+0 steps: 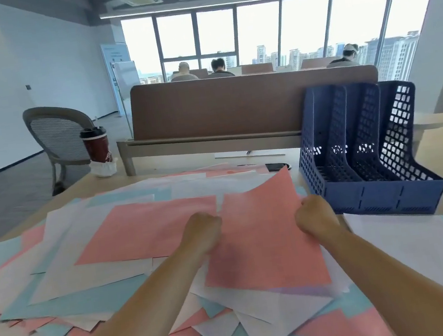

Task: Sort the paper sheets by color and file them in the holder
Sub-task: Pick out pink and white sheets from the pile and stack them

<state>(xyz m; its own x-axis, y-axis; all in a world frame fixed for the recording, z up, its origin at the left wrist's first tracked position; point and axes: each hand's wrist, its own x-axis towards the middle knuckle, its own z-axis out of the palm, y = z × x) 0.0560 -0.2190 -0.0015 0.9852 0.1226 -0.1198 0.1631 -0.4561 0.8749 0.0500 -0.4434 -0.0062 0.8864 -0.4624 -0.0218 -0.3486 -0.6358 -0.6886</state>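
My left hand [205,231] and right hand [315,216] grip opposite edges of 1 pink paper sheet [261,236], fingers [214,220] curled tight. Its far corner is lifted off the pink, blue and white paper pile [87,272]. The blue plastic mesh holder [372,199] stands just beyond my right hand.

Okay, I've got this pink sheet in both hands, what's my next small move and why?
Probably lift the pink paper sheet clear of the mixed paper pile and swing it right toward the blue plastic mesh file holder. The left hand and right hand grip its side edges, and the holder's slots look empty.
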